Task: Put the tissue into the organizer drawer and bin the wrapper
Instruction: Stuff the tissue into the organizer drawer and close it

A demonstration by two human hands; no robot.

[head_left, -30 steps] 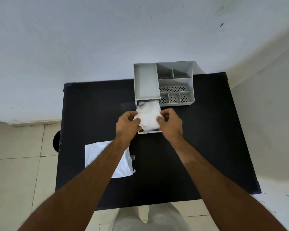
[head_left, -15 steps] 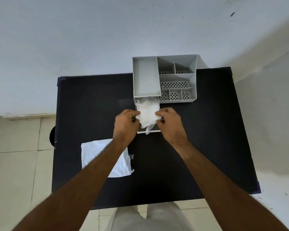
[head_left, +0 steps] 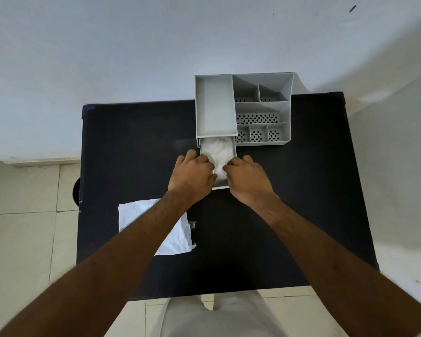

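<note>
A grey organizer (head_left: 215, 107) stands at the far edge of the black table (head_left: 301, 203). Its small drawer (head_left: 220, 187) is pulled out toward me. White tissue (head_left: 218, 152) fills the drawer. My left hand (head_left: 192, 176) and my right hand (head_left: 247, 177) press on the tissue's near part from either side, with the fingertips curled onto it. A white plastic wrapper (head_left: 178, 239) lies flat on the table at the near left, partly under my left forearm.
The organizer's right half has several open compartments (head_left: 260, 117) with perforated floors. A dark round object (head_left: 76, 194) shows on the floor beside the table's left edge. A pale wall stands behind the table.
The tissue went from bunched above the drawer to down inside it. Both hands followed it down and now press it in.
</note>
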